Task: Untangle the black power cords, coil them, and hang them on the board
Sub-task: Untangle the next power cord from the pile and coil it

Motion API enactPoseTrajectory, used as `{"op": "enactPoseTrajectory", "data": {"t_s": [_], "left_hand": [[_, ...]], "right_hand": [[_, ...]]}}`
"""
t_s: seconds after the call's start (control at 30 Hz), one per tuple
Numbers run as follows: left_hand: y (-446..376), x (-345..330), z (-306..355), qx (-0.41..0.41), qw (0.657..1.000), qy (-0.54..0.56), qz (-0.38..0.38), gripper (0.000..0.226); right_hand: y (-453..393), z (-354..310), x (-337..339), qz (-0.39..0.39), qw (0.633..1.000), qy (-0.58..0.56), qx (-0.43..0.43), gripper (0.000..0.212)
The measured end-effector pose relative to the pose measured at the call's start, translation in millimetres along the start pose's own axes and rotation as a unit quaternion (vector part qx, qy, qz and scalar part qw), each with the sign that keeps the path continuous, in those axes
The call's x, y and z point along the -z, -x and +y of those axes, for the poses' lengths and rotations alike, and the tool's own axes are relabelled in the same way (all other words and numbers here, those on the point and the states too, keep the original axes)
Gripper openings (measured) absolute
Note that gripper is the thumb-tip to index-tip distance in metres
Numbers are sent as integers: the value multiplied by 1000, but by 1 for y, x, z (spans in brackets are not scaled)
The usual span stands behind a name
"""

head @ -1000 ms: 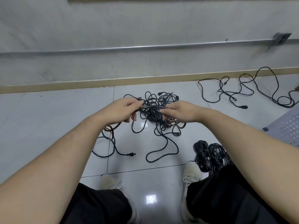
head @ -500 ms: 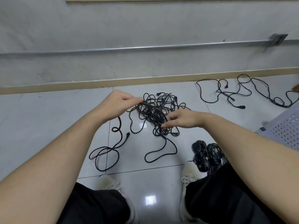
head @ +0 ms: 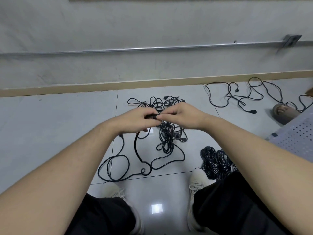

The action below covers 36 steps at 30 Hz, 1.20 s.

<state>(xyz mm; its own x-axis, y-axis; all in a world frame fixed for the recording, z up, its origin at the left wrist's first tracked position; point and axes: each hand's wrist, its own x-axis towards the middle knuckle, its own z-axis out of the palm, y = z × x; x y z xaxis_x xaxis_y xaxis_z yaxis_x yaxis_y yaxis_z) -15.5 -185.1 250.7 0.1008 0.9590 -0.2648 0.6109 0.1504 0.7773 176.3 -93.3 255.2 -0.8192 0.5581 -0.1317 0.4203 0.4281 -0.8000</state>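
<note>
We are mid-untangling: both hands, left (head: pixel 135 121) and right (head: pixel 179 116), pinch one cord (head: pixel 135 146) above the tangle (head: pixel 166 131) on the floor. Next we must draw it free, then coil.

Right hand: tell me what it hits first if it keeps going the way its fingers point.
The right hand points leftward at the left hand, fingertips almost touching around the cord, so it likely meets that hand first.

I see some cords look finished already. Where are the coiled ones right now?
The coiled cords lie on the floor tiles at lower right of the head view, just beyond the person's right shoe and right of the tangled pile.
</note>
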Motion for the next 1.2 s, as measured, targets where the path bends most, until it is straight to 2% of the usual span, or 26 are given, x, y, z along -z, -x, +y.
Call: {"op": "enactPoseTrajectory", "data": {"t_s": [0.1, 0.17, 0.3, 0.43, 0.5, 0.57, 0.63, 0.77, 0.9, 1.0, 1.13, 1.2], "left_hand": [[0, 7, 7, -12, 999, -4, 29, 40], [3, 12, 11, -24, 998, 1, 56, 49], [7, 16, 14, -36, 987, 58, 146, 58], [12, 39, -2, -10, 970, 65, 234, 59], [17, 49, -18, 38, 977, -28, 209, 54], [21, 49, -32, 94, 980, -96, 144, 37], [23, 42, -36, 124, 986, -52, 96, 31], [12, 20, -16, 100, 991, 72, 42, 46], [1, -5, 5, 34, 993, 111, -1, 30], [-2, 1, 10, -7, 990, 124, 73, 33], [4, 23, 9, -50, 942, 263, 202, 33], [10, 30, -3, -25, 930, 261, 256, 31]], "right_hand": [[3, 6, 3, -41, 999, -26, -18, 38], [2, 17, 7, -61, 997, 1, -45, 42], [-7, 44, 5, -78, 992, 55, -84, 41], [-8, 73, 4, -63, 980, 139, -129, 28], [-9, 74, 8, 6, 987, 96, -129, 25], [-13, 63, 13, 102, 989, 26, -101, 14], [-16, 48, 15, 151, 986, -16, -70, 12], [-14, 23, 8, 123, 992, -3, -39, 14], [-16, 14, 1, 127, 992, -10, -7, 13], [-10, 20, 3, 65, 997, -36, -23, 29], [2, 45, 16, 7, 994, 14, -104, 46], [2, 58, 18, -3, 993, 30, -116, 45]]}}
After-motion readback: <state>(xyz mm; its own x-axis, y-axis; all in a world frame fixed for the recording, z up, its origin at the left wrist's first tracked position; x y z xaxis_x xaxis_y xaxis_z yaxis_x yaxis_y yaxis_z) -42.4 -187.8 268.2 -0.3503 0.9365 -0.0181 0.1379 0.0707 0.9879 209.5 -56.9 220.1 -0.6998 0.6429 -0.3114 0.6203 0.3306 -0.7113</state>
